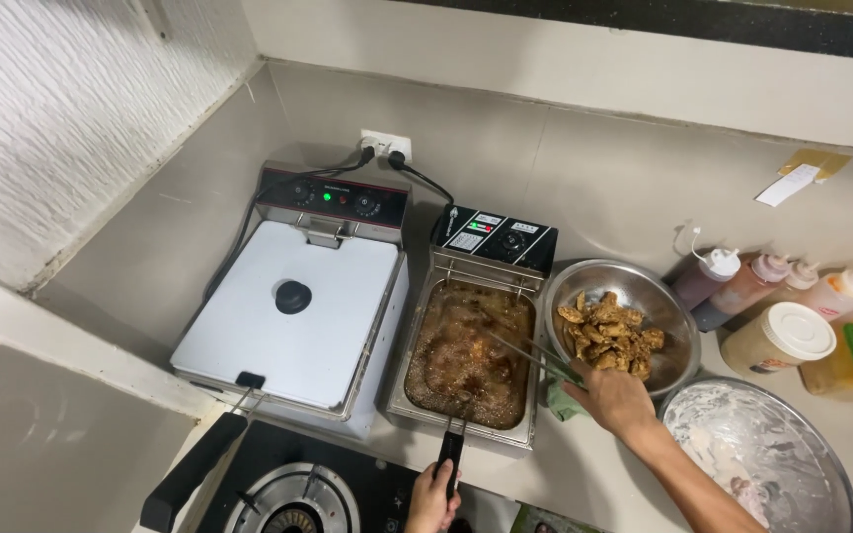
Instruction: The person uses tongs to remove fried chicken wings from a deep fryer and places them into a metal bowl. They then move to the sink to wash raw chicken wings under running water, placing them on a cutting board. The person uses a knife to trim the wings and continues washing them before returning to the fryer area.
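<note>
My left hand (433, 498) grips the black handle (451, 452) of the fryer basket at the bottom of the view. That basket sits in the small open fryer (466, 350), full of dark bubbling oil. My right hand (614, 397) holds metal tongs (525, 353) whose tips reach down-left into the oil. Just right of the fryer stands a steel bowl (644, 286) holding several browned fried pieces (611, 334).
A larger fryer with a white lid (293, 311) stands to the left, plugged into a wall socket (385, 146). A gas stove (293, 494) lies at the bottom. A batter-smeared steel bowl (772, 444), sauce squeeze bottles (762, 281) and a lidded cup (777, 341) crowd the right.
</note>
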